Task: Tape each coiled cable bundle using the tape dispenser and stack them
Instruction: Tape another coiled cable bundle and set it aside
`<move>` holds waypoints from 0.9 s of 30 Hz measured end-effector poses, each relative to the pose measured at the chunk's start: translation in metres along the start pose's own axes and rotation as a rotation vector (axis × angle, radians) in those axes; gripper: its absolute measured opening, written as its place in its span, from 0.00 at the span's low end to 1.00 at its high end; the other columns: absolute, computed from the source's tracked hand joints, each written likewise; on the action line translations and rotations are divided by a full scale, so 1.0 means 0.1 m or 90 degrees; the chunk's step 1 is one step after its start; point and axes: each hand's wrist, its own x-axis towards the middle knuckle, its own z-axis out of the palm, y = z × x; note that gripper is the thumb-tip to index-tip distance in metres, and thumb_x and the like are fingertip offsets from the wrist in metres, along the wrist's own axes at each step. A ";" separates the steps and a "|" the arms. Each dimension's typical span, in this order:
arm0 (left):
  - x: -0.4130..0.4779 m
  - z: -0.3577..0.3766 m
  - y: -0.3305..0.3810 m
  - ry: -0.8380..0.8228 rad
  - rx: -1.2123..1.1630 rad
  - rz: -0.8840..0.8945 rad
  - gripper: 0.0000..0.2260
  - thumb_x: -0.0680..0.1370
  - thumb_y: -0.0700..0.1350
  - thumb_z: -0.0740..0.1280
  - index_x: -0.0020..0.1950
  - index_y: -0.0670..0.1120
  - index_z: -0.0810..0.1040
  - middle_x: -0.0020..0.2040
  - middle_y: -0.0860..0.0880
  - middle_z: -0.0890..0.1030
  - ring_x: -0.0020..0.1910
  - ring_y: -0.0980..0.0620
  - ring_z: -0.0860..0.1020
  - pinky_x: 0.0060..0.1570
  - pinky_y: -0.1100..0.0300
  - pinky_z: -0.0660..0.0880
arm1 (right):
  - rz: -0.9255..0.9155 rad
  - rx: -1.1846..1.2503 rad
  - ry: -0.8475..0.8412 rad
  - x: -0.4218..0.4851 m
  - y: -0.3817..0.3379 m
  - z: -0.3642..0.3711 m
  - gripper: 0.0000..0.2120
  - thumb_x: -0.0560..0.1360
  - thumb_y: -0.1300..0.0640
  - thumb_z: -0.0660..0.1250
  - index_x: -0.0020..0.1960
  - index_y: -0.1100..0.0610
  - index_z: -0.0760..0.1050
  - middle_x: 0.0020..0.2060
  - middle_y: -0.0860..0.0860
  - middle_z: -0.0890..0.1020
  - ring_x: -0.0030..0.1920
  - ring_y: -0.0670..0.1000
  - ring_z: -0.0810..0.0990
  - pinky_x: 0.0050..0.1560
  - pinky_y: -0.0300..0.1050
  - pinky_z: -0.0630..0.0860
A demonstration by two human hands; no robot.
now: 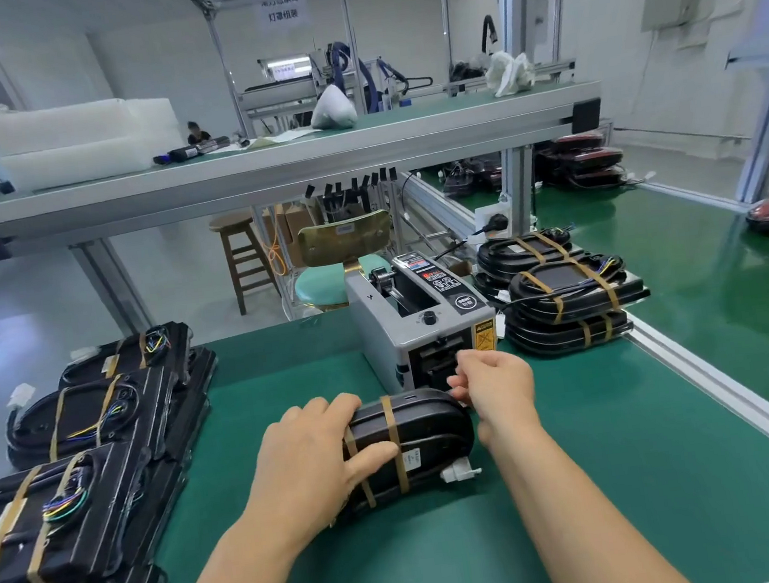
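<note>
While the left hand [311, 460] grips the near end of a black cable bundle [426, 426], with fingers spread over its top and the thumb pressed along its side, the right hand [498, 386] sits at the bundle's far end with its fingers curled tight. From where I stand I cannot tell whether anything is caught between them. The bundle lies on the green mat [454, 563] in the middle of the bench. Two brown tape bands [393, 440] are wrapped across it, and a white connector [460, 473] pokes out at its near right corner.

Just beyond the right hand's knuckles is the grey tape dispenser [425, 320], its outlet facing the person and almost touching the bundle's far end. To the right of the dispenser stands a stack of taped bundles [568, 302], each banded in the same brown tape. On the left edge of the bench are several more piles of taped bundles [92, 414], with coloured wire ends showing on top. Behind the bench are a stool with a teal seat [323, 284] and a wooden stool [242, 255]. A long aluminium-framed shelf [260, 166] runs overhead.
</note>
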 end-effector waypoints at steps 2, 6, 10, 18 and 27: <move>0.00 0.02 0.00 0.006 0.013 0.001 0.30 0.71 0.75 0.51 0.64 0.57 0.69 0.49 0.56 0.73 0.50 0.51 0.73 0.50 0.58 0.70 | 0.014 -0.005 -0.004 0.02 -0.02 0.02 0.05 0.77 0.64 0.67 0.43 0.61 0.80 0.25 0.50 0.79 0.23 0.45 0.75 0.27 0.37 0.74; 0.00 0.04 0.00 0.028 -0.007 0.000 0.29 0.72 0.74 0.55 0.64 0.57 0.72 0.53 0.55 0.71 0.53 0.51 0.71 0.55 0.57 0.67 | 0.028 -0.011 -0.013 0.03 -0.07 0.05 0.06 0.77 0.63 0.68 0.42 0.63 0.78 0.28 0.53 0.80 0.23 0.46 0.76 0.27 0.37 0.74; 0.01 -0.02 0.04 0.049 0.055 0.039 0.27 0.73 0.73 0.56 0.62 0.56 0.72 0.58 0.58 0.70 0.60 0.54 0.69 0.66 0.56 0.58 | 0.054 0.007 -0.018 0.04 -0.10 0.06 0.06 0.75 0.69 0.65 0.39 0.64 0.77 0.27 0.54 0.79 0.21 0.47 0.76 0.25 0.36 0.74; 0.04 0.00 0.22 0.059 -0.007 0.126 0.28 0.77 0.64 0.57 0.75 0.57 0.59 0.60 0.57 0.74 0.60 0.53 0.73 0.66 0.55 0.61 | 0.046 -0.032 0.015 0.08 -0.09 0.11 0.06 0.75 0.65 0.69 0.39 0.62 0.79 0.24 0.52 0.80 0.19 0.45 0.76 0.24 0.36 0.73; 0.02 0.05 0.22 0.200 -0.100 0.124 0.23 0.70 0.62 0.74 0.62 0.54 0.81 0.58 0.59 0.81 0.40 0.49 0.82 0.41 0.57 0.76 | 0.020 0.025 -0.067 -0.19 -0.11 0.03 0.02 0.74 0.62 0.72 0.44 0.61 0.81 0.32 0.53 0.83 0.33 0.51 0.79 0.33 0.41 0.75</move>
